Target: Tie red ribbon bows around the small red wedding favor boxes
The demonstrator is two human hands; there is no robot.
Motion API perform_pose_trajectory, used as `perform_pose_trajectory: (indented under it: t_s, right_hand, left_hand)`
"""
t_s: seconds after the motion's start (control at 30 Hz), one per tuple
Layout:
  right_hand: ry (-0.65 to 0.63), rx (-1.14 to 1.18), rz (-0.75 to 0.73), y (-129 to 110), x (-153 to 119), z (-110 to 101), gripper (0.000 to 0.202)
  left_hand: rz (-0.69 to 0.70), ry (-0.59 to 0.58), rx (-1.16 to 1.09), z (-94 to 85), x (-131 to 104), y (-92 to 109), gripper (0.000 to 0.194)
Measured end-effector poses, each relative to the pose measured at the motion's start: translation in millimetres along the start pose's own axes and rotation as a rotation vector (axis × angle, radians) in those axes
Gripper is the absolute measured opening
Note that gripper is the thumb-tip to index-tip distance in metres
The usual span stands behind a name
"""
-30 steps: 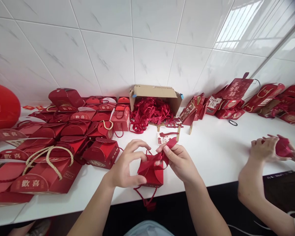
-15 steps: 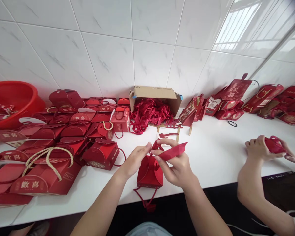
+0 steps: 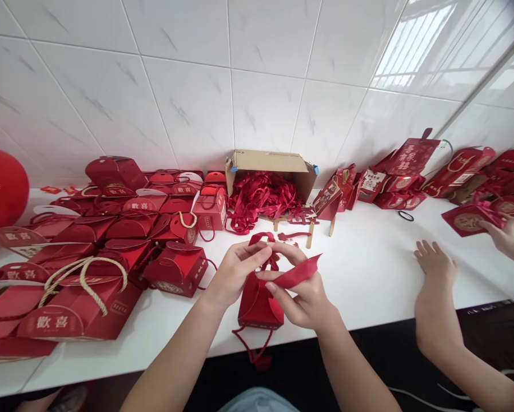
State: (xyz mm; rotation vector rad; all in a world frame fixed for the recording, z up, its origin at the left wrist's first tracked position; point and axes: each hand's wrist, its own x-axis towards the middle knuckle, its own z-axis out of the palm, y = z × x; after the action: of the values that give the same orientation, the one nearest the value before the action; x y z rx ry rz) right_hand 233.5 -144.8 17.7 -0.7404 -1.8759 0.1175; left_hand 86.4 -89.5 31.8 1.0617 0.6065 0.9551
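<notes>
A small red gift box stands on the white table in front of me, its red cord handle hanging over the front edge. Above its top, my left hand pinches a loop of red ribbon between thumb and fingers. My right hand is closed on the same strip, and the broad loose end of the red ribbon sticks out to the right over its fingers. Part of the ribbon where the fingertips meet is hidden.
Finished-looking red boxes crowd the left. A cardboard carton of red ribbons is at the wall. A red basin shows at far left. On the right, a co-worker's hand rests on the table; the other holds a red box.
My left hand has moved right and closer to my right hand, with a ribbon loop now raised. The basin has tipped and shifted left. The co-worker's box has moved away to the back right.
</notes>
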Motion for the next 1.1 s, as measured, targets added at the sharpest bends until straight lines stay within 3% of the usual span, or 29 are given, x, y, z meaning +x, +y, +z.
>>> perform_pose_trajectory:
  t_s: [0.17, 0.3, 0.43, 0.53, 0.63, 0.77, 0.9, 1.0, 1.1]
  right_hand:
    - [-0.037, 0.029, 0.044, -1, -3, 0, 0.030]
    - [-0.027, 0.126, 0.117, -2, -9, -5, 0.025]
    - [0.042, 0.349, 0.384, 4, -38, -13, 0.023]
    - [0.110, 0.522, 0.620, 15, -82, -22, 0.026]
    - [0.276, 0.547, 0.971, 23, -129, -29, 0.031]
    - [0.237, 0.557, 1.293, 21, -161, -35, 0.034]
    - [0.019, 0.590, 1.429, 12, -149, -45, 0.050]
    - [-0.212, 0.484, 1.389, 7, -130, -53, 0.051]
    - [-0.208, 0.304, 1.155, 7, -109, -48, 0.039]
  left_hand:
    - [0.048, -0.034, 0.204, -2.0, -2, -1, 0.015]
    - [0.139, 0.071, 0.210, -5.5, -3, -4, 0.015]
    - [0.316, 0.316, 0.423, -24.5, -15, -11, 0.013]
    - [0.437, 0.588, 0.826, -55.5, -36, -26, 0.013]
    - [0.415, 0.781, 1.122, -88.5, -60, -50, 0.011]
    - [0.192, 0.619, 1.224, -107.7, -77, -82, 0.014]
    - [-0.007, 0.544, 1.266, -103.0, -78, -88, 0.021]
    - [-0.056, 0.498, 1.310, -94.9, -76, -77, 0.031]
    - [0.109, 0.454, 1.155, -83.4, -67, -69, 0.023]
